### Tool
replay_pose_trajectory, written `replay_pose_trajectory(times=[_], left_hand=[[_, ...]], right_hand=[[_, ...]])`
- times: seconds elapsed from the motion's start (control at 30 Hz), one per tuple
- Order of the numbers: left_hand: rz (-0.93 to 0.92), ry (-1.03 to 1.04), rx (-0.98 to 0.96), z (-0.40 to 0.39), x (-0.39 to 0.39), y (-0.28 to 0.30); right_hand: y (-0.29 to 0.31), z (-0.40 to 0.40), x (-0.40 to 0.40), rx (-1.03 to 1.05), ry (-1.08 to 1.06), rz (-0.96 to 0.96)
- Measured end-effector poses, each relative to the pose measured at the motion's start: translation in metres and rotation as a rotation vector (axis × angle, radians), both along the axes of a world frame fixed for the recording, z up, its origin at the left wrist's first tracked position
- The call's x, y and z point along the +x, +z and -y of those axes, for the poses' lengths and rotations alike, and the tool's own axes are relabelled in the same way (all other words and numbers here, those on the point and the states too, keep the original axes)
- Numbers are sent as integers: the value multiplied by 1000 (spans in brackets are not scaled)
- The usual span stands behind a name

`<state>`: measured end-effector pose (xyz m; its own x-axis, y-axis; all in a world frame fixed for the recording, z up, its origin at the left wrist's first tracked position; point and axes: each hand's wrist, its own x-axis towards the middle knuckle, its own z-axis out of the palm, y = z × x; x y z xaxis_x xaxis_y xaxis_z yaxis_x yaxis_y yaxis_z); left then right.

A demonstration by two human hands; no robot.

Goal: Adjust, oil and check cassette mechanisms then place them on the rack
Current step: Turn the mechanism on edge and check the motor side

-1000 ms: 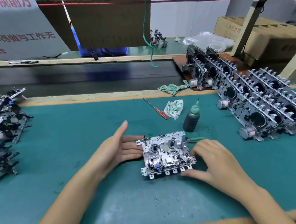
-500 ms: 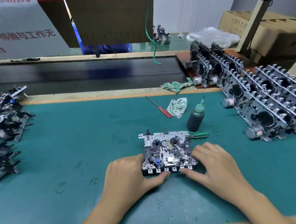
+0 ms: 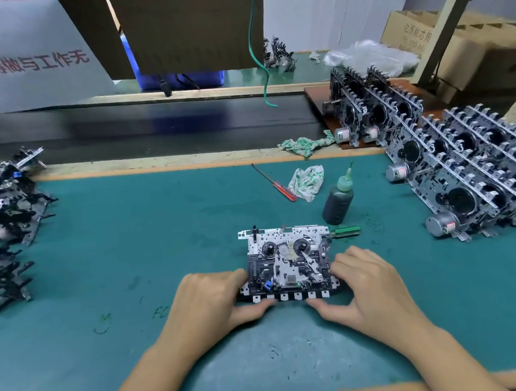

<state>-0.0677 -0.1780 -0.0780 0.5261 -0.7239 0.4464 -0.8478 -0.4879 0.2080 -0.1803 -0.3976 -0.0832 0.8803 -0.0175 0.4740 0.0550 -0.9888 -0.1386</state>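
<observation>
A cassette mechanism of white metal and black plastic lies flat on the green mat, its row of white keys facing me. My left hand grips its left front corner, fingers curled on top and thumb against the key row. My right hand grips the right front corner the same way, thumb pressing at the keys. A dark oil bottle with a green nozzle stands just behind the mechanism on the right. Finished mechanisms stand in rows on the rack at the right.
A red-handled screwdriver and a crumpled cloth lie behind the mechanism. A green-handled tool rests by its right rear corner. A pile of mechanisms sits at the left edge. A black conveyor belt runs behind the mat.
My left hand moved from the mechanism's left side down to its front left corner and took hold. The right hand stayed at the front right corner.
</observation>
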Motion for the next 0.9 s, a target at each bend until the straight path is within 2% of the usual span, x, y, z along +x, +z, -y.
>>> replay_pose_trajectory(times=[0.13, 0.27, 0.43, 0.5, 0.6, 0.7, 0.9], left_hand=[[23, 25, -45, 4, 0, 1], [-26, -4, -32, 4, -6, 4], [-36, 216, -46, 15, -17, 3], [-48, 242, -59, 17, -17, 2], [-67, 153, -47, 11, -10, 1], [-130, 23, -22, 3, -1, 5], [-127, -33, -32, 1, -5, 1]], right_hand=[[-1, 3, 1, 34, 52, -17], [-2, 1, 2, -11, 15, 27], [-1, -1, 3, 13, 20, 29], [0, 0, 2, 54, 56, 5], [-3, 1, 1, 57, 96, -16], [-4, -1, 1, -10, 38, 17], [1, -3, 1, 7, 11, 23]])
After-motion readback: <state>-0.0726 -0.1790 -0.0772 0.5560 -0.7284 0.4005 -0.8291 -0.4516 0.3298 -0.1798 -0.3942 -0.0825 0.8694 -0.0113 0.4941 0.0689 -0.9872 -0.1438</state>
